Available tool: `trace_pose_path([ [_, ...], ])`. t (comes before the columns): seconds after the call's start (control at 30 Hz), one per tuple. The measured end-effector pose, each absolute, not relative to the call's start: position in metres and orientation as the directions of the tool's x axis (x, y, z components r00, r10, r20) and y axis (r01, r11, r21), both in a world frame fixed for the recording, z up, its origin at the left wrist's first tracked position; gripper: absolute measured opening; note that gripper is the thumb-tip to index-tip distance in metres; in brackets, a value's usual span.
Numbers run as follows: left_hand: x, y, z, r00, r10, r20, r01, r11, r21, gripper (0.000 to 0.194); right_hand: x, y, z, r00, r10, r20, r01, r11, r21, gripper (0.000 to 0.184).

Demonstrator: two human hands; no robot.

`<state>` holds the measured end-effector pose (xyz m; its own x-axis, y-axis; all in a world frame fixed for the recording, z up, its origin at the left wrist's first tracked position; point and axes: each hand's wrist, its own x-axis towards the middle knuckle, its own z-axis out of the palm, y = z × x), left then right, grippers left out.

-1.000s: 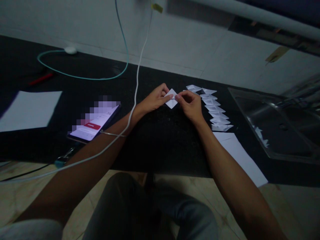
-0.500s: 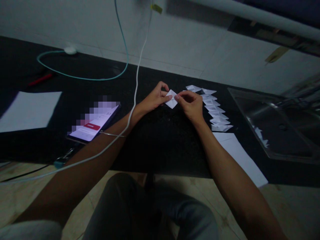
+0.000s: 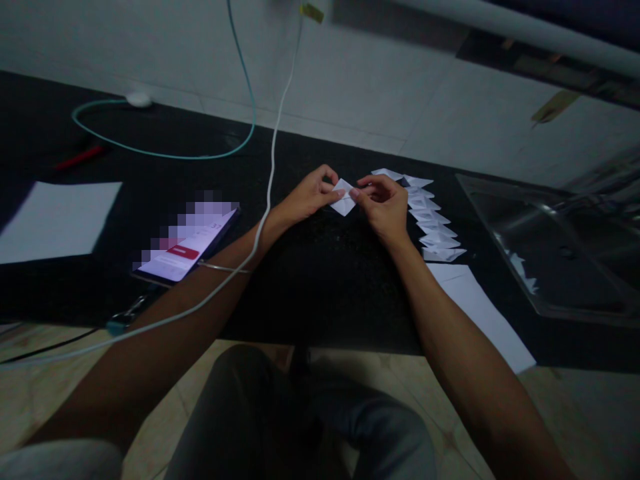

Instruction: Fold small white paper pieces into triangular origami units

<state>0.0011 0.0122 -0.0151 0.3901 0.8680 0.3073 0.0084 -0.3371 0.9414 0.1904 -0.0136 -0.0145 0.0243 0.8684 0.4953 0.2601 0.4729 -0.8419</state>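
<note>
A small white folded paper (image 3: 344, 205), diamond-shaped with creases across it, is held just over the dark counter between my two hands. My left hand (image 3: 316, 193) pinches its left corner, thumb on the front face. On the right corner lies the thumb of my right hand (image 3: 386, 205), its other fingers curled behind and partly hidden. Right of that hand runs a column of several folded paper boats (image 3: 431, 219), overlapping one another. A stack of white paper (image 3: 475, 300) lies below them, partly covered by my right forearm.
A lit phone (image 3: 193, 243) and a white sheet (image 3: 60, 220) lie on the left. A white cable (image 3: 273, 160) hangs across my left forearm. Behind are a teal cable (image 3: 175, 157) and a red-handled tool (image 3: 80, 157). A metal sink (image 3: 560, 253) is at right.
The fingers of my right hand have shifted slightly and lifted behind the folded paper, while its thumb stays on the corner. My left hand keeps nearly the same pinch.
</note>
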Motion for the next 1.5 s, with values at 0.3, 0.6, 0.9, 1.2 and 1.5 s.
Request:
trace_pose_path([
  [0.3,-0.005,0.013,-0.013,0.458,0.847,0.271,0.039,-0.324,0.945,0.016,0.2,-0.004,-0.021,0.055,0.864,0.501,0.251,0.473,-0.844,0.034],
  [0.6,-0.006,0.018,-0.017,0.421,0.862,0.284,0.079,-0.347,0.935,0.022,0.2,0.001,-0.031,0.0,0.905,0.425,0.189,0.417,-0.889,0.035],
  [0.9,-0.004,0.017,-0.016,0.406,0.865,0.295,0.044,-0.341,0.939,0.013,0.198,-0.002,-0.029,-0.045,0.921,0.387,0.167,0.388,-0.906,0.037],
  [1.2,-0.002,0.01,-0.002,0.273,0.929,0.25,0.075,-0.28,0.957,0.02,0.201,0.001,-0.028,0.08,0.912,0.403,0.15,0.389,-0.909,0.035],
  [1.5,0.001,0.002,-0.004,0.422,0.855,0.303,0.174,-0.404,0.898,0.027,0.201,0.001,-0.03,0.055,0.92,0.388,0.126,0.38,-0.917,0.035],
])
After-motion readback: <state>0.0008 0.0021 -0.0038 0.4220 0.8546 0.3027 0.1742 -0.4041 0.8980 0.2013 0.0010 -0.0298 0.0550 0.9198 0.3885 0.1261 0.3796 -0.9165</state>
